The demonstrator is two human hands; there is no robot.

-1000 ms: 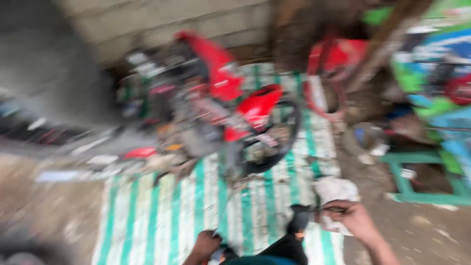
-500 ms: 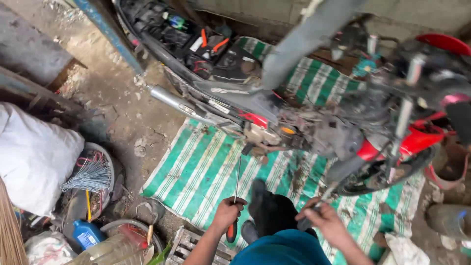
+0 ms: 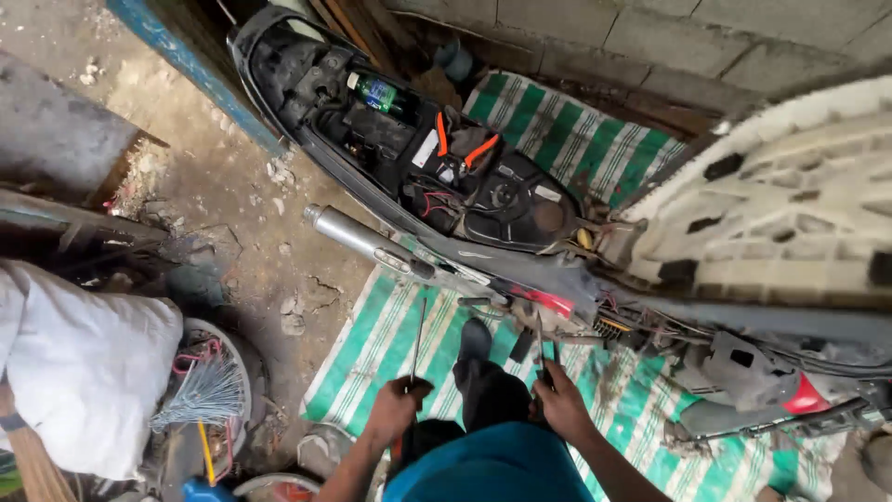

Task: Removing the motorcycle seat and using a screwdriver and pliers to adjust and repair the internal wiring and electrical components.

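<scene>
Right-hand tool (image 3: 540,349) — tip hidden

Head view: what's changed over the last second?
The view swung left along the motorbike, from the red front to the open seat bay. The left hand took up a long screwdriver; the right hand holds a thin tool. The striped mat stayed put.

Left hand (image 3: 398,402) gripping long screwdriver (image 3: 418,342), right hand (image 3: 560,405) holding thin tool (image 3: 541,349), stripped motorcycle (image 3: 483,214) on green-striped mat (image 3: 390,344)
</scene>
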